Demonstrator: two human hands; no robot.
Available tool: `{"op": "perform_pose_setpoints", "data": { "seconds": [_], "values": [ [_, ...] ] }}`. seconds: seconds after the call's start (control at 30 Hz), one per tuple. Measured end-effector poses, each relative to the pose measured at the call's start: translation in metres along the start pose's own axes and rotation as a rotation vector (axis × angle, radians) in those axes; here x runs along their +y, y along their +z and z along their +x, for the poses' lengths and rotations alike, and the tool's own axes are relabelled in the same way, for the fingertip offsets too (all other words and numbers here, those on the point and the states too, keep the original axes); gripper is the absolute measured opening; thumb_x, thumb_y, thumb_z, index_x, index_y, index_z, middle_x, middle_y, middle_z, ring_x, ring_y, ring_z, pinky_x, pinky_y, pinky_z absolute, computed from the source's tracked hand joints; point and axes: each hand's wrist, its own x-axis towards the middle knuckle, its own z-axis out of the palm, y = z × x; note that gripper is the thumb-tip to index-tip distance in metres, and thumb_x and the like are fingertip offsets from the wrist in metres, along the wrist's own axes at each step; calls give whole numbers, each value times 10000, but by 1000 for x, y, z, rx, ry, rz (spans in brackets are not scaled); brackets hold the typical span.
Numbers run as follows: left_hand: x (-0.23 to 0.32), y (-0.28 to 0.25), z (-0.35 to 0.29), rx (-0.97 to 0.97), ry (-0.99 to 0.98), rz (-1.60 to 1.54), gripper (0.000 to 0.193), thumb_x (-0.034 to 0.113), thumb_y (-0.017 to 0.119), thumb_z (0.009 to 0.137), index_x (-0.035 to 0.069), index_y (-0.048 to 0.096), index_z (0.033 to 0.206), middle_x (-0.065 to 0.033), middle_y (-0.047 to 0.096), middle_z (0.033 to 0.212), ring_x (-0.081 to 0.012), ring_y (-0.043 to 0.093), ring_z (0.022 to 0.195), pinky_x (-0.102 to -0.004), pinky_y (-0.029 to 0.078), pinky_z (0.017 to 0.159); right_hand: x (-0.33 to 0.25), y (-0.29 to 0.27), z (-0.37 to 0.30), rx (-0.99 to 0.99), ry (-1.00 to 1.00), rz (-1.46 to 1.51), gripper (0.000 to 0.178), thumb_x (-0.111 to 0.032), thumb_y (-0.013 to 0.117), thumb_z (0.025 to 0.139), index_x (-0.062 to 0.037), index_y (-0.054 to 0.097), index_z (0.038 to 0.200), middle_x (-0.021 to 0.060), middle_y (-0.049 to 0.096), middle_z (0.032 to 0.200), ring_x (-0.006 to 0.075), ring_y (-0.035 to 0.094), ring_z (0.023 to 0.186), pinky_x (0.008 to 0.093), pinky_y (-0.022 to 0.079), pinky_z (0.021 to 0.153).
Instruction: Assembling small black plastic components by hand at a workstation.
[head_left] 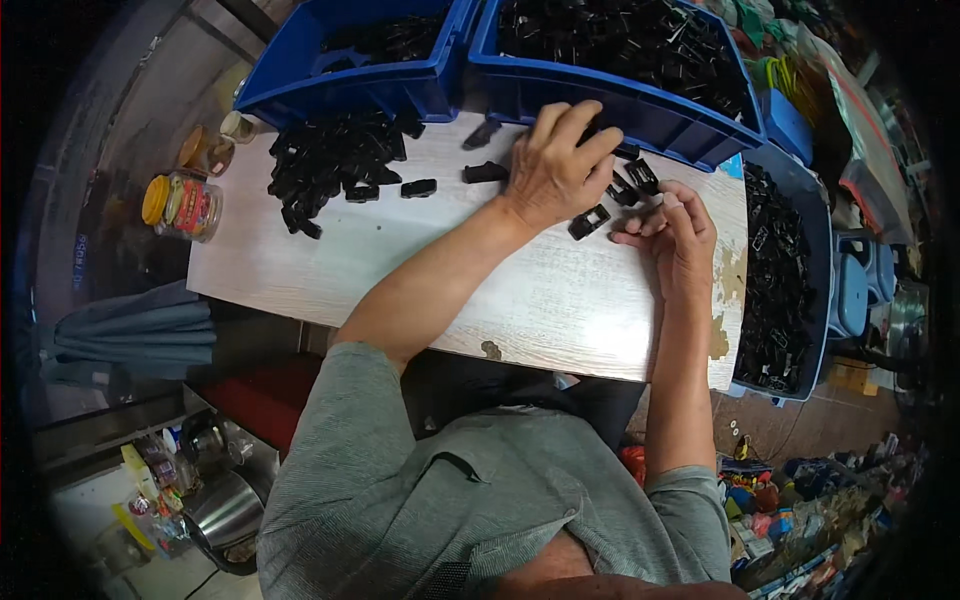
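Observation:
My left hand (560,165) reaches over the table close to the right blue bin, fingers bent and apart. Its palm side is hidden; no held part shows. Just right of it lie several small black plastic parts, among them a frame-like piece with an opening (589,222) and another piece (641,177). My right hand (683,240) is beside these pieces, its fingers loosely curled with gaps between them and nothing visible in them. A single black part (485,172) lies left of my left hand, and another (419,188) lies farther left.
A heap of black parts (335,160) covers the table's left side. Two blue bins (620,105) (350,92) of black parts stand along the far edge. Jars, one yellow-lidded (185,208), stand at the left. A large tub (822,300) of parts sits beyond the right edge.

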Motion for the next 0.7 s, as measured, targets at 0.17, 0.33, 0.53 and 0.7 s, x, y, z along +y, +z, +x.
{"op": "perform_pose_setpoints", "data": {
  "seconds": [0.17, 0.33, 0.53, 0.7],
  "values": [
    [1, -4, -7, -67, 6, 39, 185, 178, 717, 782, 137, 745, 961, -118, 660, 1180, -324, 574, 1114, -477, 468, 861, 4, 1, 1, -21, -19, 28, 311, -178, 588, 1012, -4, 558, 1268, 100, 603, 727, 273, 688, 757, 505, 655, 726],
    [-4, -46, -3, -129, -149, 190, 376, 247, 728, 797, 132, 697, 1153, -178, 592, 1301, -397, 520, 1214, -530, 469, 930, 2, 0, 1, 7, -37, 36, 313, -183, 594, 1012, 0, 565, 1264, 95, 601, 714, 270, 691, 753, 505, 656, 723],
    [-35, -64, -40, -337, -312, 368, 539, 320, 701, 889, 26, 599, 1329, -284, 514, 1394, -487, 479, 1272, -585, 417, 1063, 3, 1, 2, 10, -34, -1, 313, -191, 612, 1002, -9, 572, 1254, 91, 597, 711, 264, 695, 758, 498, 657, 710],
    [-1, -43, -47, -416, -246, 100, 533, 186, 669, 898, -11, 538, 1375, -305, 485, 1409, -509, 474, 1283, -559, 407, 1099, 3, 2, 2, 1, -20, 11, 295, -192, 613, 1007, -13, 570, 1239, 85, 603, 715, 261, 695, 749, 478, 661, 699]
  ]
}}
